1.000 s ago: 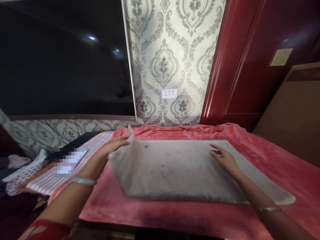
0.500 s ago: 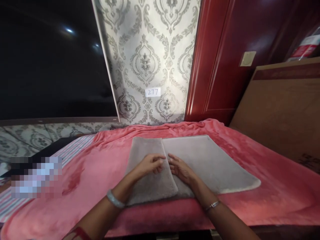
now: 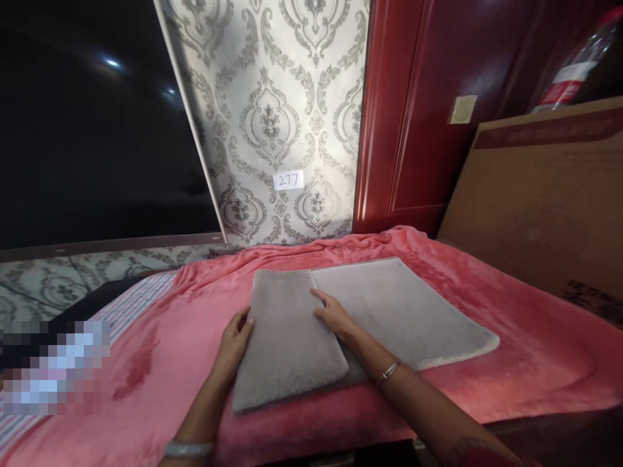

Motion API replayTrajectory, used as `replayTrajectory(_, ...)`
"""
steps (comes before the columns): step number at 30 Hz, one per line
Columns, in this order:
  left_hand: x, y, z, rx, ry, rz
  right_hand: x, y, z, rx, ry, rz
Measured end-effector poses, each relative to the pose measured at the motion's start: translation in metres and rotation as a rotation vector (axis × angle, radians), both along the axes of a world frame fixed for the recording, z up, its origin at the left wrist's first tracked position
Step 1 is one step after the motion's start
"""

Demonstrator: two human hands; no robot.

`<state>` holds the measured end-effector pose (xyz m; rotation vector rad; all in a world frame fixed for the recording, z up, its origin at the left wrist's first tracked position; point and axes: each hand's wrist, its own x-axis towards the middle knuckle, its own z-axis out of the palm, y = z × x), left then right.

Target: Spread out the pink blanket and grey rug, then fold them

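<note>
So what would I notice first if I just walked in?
Probably the grey mat, partly folded over itself, lying in the middle of a bright pink blanket. The left hand rests at the fold's left edge and the right hand lies flat on its right edge. A big dark screen fills the wall at the left.

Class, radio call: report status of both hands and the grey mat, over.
Left hand flat on the folded flap's left edge. Right hand pressing the flap's inner edge. Grey mat one-third folded, lying on pink blanket. Nothing on the mat.
</note>
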<state>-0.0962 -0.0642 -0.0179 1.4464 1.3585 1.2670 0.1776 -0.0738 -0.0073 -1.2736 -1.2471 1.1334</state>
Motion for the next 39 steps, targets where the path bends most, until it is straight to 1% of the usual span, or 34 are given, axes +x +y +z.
replayTrajectory(3, 0.002, 0.003, -0.001, -0.010, 0.022, -0.004, 0.008, 0.000, 0.005, 0.102, -0.060, -0.028)
replayTrajectory(5, 0.003, 0.005, -0.003, 0.031, 0.077, -0.027, 0.017, -0.003, 0.003, 0.166, -0.101, -0.085)
replayTrajectory(6, 0.004, 0.006, -0.004, 0.052, 0.106, -0.040, 0.022, -0.005, -0.001, 0.155, -0.111, -0.107)
replayTrajectory(8, 0.006, 0.008, -0.007, 0.067, 0.140, -0.063, 0.031, -0.009, -0.009, 0.072, -0.114, -0.110)
replayTrajectory(10, 0.009, 0.009, -0.010, 0.022, 0.137, -0.076, 0.038, -0.011, -0.016, -0.005, -0.111, -0.059)
replayTrajectory(11, 0.010, 0.009, -0.010, -0.015, 0.123, -0.079, 0.040, -0.011, -0.018, -0.016, -0.115, -0.036)
replayTrajectory(14, 0.012, 0.008, -0.007, -0.099, 0.080, -0.076, 0.040, -0.004, -0.018, 0.010, -0.144, -0.029)
replayTrajectory(18, 0.013, 0.003, -0.001, -0.142, 0.029, -0.074, 0.036, 0.013, -0.012, 0.068, -0.196, -0.091)
replayTrajectory(22, 0.015, -0.002, -0.002, -0.058, 0.022, -0.120, 0.037, 0.023, -0.009, 0.125, -0.245, -0.145)
replayTrajectory(25, 0.017, -0.003, -0.006, -0.008, 0.076, -0.107, 0.040, 0.022, -0.011, 0.162, -0.274, -0.171)
replayTrajectory(29, 0.018, -0.003, -0.006, -0.031, 0.087, -0.097, 0.039, 0.017, -0.014, 0.153, -0.311, -0.190)
replayTrajectory(33, 0.021, -0.009, 0.002, -0.082, 0.033, -0.104, 0.041, 0.009, -0.011, 0.139, -0.314, -0.196)
replayTrajectory(36, 0.024, -0.016, 0.010, -0.160, -0.030, -0.093, 0.048, -0.010, -0.008, 0.118, -0.291, -0.176)
replayTrajectory(39, 0.028, -0.020, 0.013, -0.211, -0.049, -0.104, 0.056, -0.038, -0.008, 0.095, -0.256, -0.126)
